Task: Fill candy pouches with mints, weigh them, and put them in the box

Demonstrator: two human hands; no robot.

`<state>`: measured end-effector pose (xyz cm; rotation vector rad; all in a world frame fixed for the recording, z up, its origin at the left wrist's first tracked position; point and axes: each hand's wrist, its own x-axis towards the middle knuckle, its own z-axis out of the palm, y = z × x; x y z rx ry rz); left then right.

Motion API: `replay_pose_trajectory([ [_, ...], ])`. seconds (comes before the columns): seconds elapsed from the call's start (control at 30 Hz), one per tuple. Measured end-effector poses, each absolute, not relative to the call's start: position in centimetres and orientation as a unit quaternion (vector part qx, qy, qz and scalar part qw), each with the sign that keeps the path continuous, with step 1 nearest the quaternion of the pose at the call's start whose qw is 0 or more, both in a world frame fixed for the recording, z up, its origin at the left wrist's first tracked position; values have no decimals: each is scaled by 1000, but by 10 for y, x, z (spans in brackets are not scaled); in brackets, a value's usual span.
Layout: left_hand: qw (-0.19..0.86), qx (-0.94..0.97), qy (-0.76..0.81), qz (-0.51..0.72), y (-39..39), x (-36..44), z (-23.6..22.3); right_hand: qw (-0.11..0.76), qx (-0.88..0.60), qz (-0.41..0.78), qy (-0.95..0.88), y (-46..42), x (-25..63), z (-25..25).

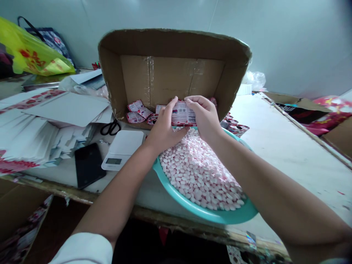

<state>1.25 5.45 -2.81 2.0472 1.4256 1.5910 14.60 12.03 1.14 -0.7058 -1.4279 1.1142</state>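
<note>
Between my two hands is a small printed candy packet (182, 112), its barcode side facing me. My left hand (166, 126) grips its left edge, the thumb along the bottom. At the packet's right edge, my right hand (205, 115) pinches with bent fingers. Below them lies a teal basin (176, 196) heaped with pale pink candies (198, 172). Just behind, a cardboard box (173, 77) on its side opens toward me, with several similar packets (137, 112) inside.
Left of the basin sit a white digital scale (125, 145), a black phone (89, 165) and black scissors (110, 127). Stacks of flat white cartons (35, 135) fill the left side. A yellow plastic bag (33, 51) stands behind them. More packaging (238, 129) lies right of the box.
</note>
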Motion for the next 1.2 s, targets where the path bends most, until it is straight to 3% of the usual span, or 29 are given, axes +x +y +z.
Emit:
replay_pose_trajectory([
  [0.83, 77, 670, 517, 526, 51, 12, -21, 516, -275, 510, -631, 121, 145, 8],
  [1.2, 20, 662, 503, 555, 51, 13, -25, 520, -260, 493, -647, 118, 147, 13],
])
